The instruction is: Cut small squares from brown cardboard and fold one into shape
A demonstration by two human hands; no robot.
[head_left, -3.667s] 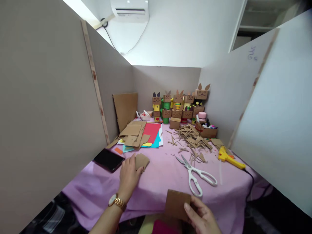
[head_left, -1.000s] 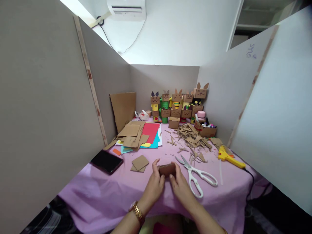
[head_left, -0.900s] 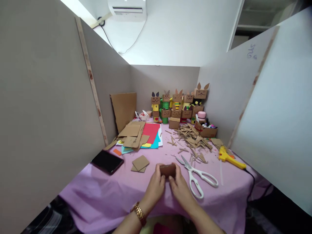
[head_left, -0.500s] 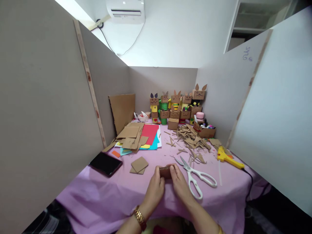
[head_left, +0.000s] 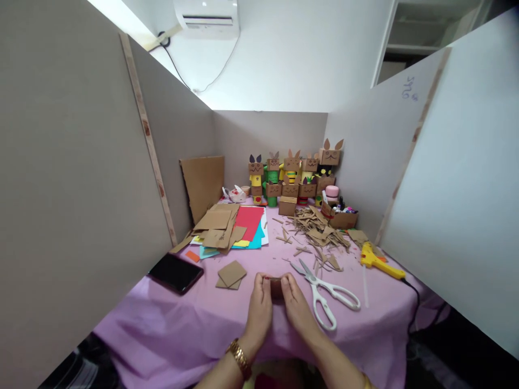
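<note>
Both hands meet at the front middle of the table around a small brown cardboard piece. My left hand presses on its left side, with a gold bracelet at the wrist. On the right side, my right hand grips it with fingers together. Most of the piece is hidden by the hands. White-handled scissors lie partly open just right of my right hand. Two cardboard squares, overlapping, rest to the left of my left hand.
A tablet lies at the left, below cardboard sheets and coloured paper. Cardboard scraps are heaped right of centre. A yellow glue gun sits at the right. Cardboard animal figures stand at the back.
My left hand has shifted slightly and its fingers have straightened along the cardboard piece. The piece looks turned a little between the hands, showing a narrower face.
</note>
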